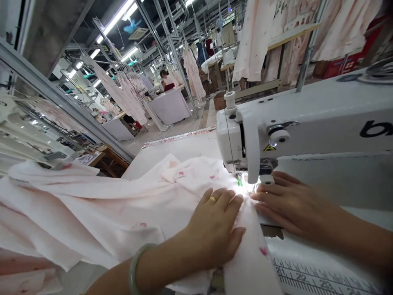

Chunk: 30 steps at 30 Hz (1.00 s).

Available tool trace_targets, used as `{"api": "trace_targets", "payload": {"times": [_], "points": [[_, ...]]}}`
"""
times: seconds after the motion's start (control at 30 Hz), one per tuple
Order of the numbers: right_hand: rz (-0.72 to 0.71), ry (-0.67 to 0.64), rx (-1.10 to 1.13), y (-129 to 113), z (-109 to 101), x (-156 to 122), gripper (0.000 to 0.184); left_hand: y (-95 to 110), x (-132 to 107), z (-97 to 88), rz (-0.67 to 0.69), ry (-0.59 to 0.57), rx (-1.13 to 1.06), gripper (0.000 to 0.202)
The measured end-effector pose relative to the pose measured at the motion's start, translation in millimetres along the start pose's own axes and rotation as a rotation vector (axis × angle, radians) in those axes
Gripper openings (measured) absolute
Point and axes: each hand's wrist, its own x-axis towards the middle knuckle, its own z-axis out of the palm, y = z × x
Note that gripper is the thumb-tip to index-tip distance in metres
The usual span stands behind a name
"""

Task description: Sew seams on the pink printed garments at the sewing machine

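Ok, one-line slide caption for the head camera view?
Left hand flat on pale pink printed fabric, right hand beside it, at a white industrial sewing machine.

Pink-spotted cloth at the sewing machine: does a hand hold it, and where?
Neither hand pinches it: the left hand presses flat on the pink-spotted cloth, and the right hand holds its edge down with the fingers beside the sewing machine.

Long white fluorescent tubes [115, 20] on the dark ceiling at upper centre light the hall brightly and evenly. A hot white glare flares at centre right, under the white sewing machine head [294, 123], washing out the pale pink fabric [92, 205] beside the right hand [285, 203]. Shadows in the fabric folds stay soft. Wide-angle distortion tilts the steel columns [172, 53] steeply, and distant detail at upper centre looks soft.
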Motion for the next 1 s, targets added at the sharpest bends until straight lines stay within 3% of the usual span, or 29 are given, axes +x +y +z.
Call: {"api": "trace_targets", "payload": {"times": [0.1,0.2,0.33,0.43,0.57,0.7,0.83,1.0], "points": [[-0.006,-0.019,0.047,-7.0,2.4,1.0,0.036,4.1,-9.5,25.6,-0.039,0.125,0.080,0.046],[0.017,-0.034,0.099,-9.3,6.4,-0.9,0.036,-14.5,6.0,40.6,-0.048,0.158,0.080,0.023],[0.076,-0.074,0.149,-7.0,8.0,-3.6,0.036,-40.6,39.1,31.0,-0.204,0.152,-0.142,0.010],[0.172,-0.088,0.170,-4.7,10.4,-7.1,0.034,-42.9,51.5,19.6,-0.281,0.165,-0.368,0.015],[0.324,-0.131,0.193,-3.0,16.6,-11.5,0.039,-32.3,46.7,12.0,-0.308,0.157,-0.468,0.005],[0.391,-0.210,0.262,-3.6,19.3,-10.2,0.045,-24.0,38.2,12.8,-0.293,0.194,-0.429,0.004],[0.328,-0.248,0.289,-4.3,20.7,-8.9,0.039,-19.2,36.4,20.8,-0.189,0.221,-0.376,0.012],[0.125,-0.127,0.161,-2.6,13.1,-6.6,0.031,-15.9,33.7,27.7,-0.200,0.179,-0.426,0.014]]}}
